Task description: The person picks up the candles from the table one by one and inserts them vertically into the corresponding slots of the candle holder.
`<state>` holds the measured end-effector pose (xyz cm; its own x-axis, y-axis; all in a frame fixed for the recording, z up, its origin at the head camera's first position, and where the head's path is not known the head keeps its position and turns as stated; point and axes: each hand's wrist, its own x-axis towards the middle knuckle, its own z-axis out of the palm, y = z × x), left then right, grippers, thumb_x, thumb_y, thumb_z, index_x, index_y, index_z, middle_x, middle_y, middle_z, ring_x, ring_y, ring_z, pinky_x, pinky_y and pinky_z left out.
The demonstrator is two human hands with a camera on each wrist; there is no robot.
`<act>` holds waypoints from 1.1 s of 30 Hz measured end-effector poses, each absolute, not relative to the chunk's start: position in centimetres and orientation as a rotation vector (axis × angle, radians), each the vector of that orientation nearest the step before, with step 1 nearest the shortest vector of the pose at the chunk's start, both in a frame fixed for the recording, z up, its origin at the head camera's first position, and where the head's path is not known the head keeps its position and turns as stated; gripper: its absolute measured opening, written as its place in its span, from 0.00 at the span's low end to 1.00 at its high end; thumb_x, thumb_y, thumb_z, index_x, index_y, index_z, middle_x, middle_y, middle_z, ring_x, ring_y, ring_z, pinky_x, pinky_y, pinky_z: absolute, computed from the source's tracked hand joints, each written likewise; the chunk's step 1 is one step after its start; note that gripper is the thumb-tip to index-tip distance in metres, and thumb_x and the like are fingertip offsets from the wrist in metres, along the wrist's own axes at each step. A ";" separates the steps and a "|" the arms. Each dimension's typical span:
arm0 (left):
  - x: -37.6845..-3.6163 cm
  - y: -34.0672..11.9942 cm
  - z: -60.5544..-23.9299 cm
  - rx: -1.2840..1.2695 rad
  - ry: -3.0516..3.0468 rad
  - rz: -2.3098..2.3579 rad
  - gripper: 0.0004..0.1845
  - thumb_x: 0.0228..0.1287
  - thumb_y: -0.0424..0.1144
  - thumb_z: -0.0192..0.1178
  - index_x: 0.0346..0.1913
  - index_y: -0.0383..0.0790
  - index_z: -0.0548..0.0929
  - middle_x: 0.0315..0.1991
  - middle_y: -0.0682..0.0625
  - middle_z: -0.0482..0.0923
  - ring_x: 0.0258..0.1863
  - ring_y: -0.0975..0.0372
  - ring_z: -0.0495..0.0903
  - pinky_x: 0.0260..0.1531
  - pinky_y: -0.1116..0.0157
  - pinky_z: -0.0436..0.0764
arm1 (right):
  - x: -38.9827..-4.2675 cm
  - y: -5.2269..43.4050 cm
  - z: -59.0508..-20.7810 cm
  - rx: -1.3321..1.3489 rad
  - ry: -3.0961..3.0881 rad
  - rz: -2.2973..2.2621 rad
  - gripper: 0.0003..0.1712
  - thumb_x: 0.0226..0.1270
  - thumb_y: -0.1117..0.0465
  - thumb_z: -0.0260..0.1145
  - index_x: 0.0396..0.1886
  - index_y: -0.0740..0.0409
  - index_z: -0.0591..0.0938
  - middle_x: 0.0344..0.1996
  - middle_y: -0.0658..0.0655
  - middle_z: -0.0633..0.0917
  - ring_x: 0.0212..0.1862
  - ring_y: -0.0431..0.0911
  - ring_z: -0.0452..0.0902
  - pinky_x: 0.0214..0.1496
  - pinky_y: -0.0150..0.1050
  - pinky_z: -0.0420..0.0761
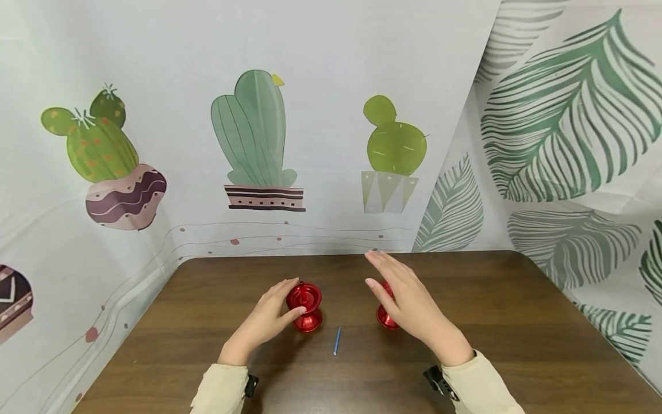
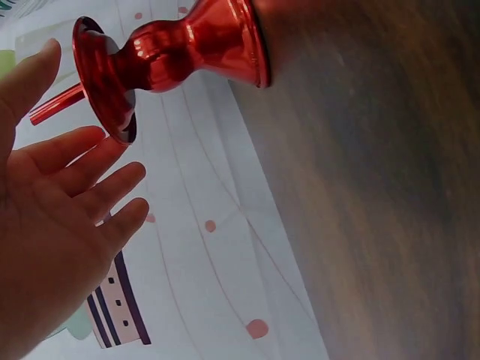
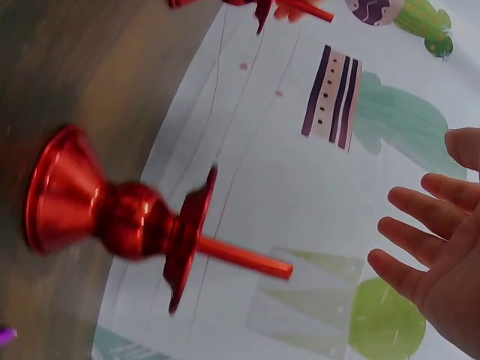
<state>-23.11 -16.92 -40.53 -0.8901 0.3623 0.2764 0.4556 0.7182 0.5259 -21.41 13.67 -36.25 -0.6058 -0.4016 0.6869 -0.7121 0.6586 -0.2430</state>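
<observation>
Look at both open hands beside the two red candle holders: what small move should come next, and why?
Probably close the left hand round the left red holder: its straight fingers sit at the dish rim, gripping nothing. The right hand is open too, apart from the right holder.

1. From your head camera, your right hand (image 1: 408,302) covers most of the right red candle holder (image 1: 387,317); only its base and a sliver of the dish show.
2. Your left hand (image 1: 269,319) hides the left edge of the left red candle holder (image 1: 305,307).
3. The blue stick (image 1: 337,340) on the table (image 1: 517,322) is too small to identify.
4. In your right wrist view, the right candle holder is motion-blurred, and the other holder is cut off by the top edge.
5. In your left wrist view, your palm runs off the left and bottom edges.
</observation>
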 end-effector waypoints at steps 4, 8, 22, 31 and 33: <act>-23.4 -17.0 -40.8 -0.656 -2.801 -0.943 0.35 0.62 0.45 0.65 0.68 0.33 0.67 0.66 0.37 0.67 0.68 0.42 0.60 0.62 0.40 0.63 | -21.3 12.3 -36.3 0.873 -2.324 0.704 0.30 0.71 0.53 0.61 0.69 0.59 0.69 0.64 0.58 0.74 0.69 0.53 0.64 0.67 0.54 0.64; -23.6 -17.1 -41.0 -0.633 -2.826 -0.990 0.36 0.61 0.46 0.66 0.68 0.34 0.67 0.66 0.36 0.66 0.67 0.41 0.61 0.59 0.40 0.67 | -21.3 11.2 -36.6 0.873 -2.363 0.730 0.30 0.70 0.55 0.62 0.68 0.59 0.69 0.64 0.58 0.74 0.68 0.53 0.65 0.67 0.53 0.65; -24.1 -16.3 -41.3 -0.607 -2.828 -1.029 0.35 0.59 0.44 0.68 0.65 0.29 0.70 0.59 0.38 0.73 0.58 0.46 0.73 0.54 0.46 0.75 | -21.3 9.1 -38.2 0.870 -2.500 0.819 0.30 0.71 0.51 0.60 0.68 0.60 0.69 0.65 0.59 0.73 0.69 0.55 0.64 0.67 0.56 0.64; -23.9 -16.0 -40.8 -0.519 -2.861 -0.982 0.34 0.57 0.41 0.69 0.63 0.28 0.71 0.56 0.38 0.75 0.56 0.45 0.74 0.53 0.46 0.75 | -21.6 7.8 -39.7 0.809 -2.588 0.756 0.26 0.69 0.53 0.63 0.62 0.62 0.75 0.62 0.63 0.75 0.66 0.58 0.67 0.66 0.57 0.65; -23.8 -16.0 -40.6 -0.493 -2.869 -0.967 0.34 0.56 0.41 0.70 0.63 0.29 0.72 0.55 0.38 0.75 0.55 0.45 0.74 0.53 0.46 0.75 | -21.6 7.5 -40.1 0.805 -2.625 0.743 0.25 0.69 0.54 0.63 0.60 0.63 0.77 0.61 0.64 0.76 0.66 0.59 0.67 0.66 0.58 0.64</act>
<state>-23.82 -16.02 -40.62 -0.9457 0.2768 0.1706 0.3236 0.7501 0.5768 -21.60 7.48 -40.06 -0.7997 -0.4343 0.4145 -0.5871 0.7099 -0.3889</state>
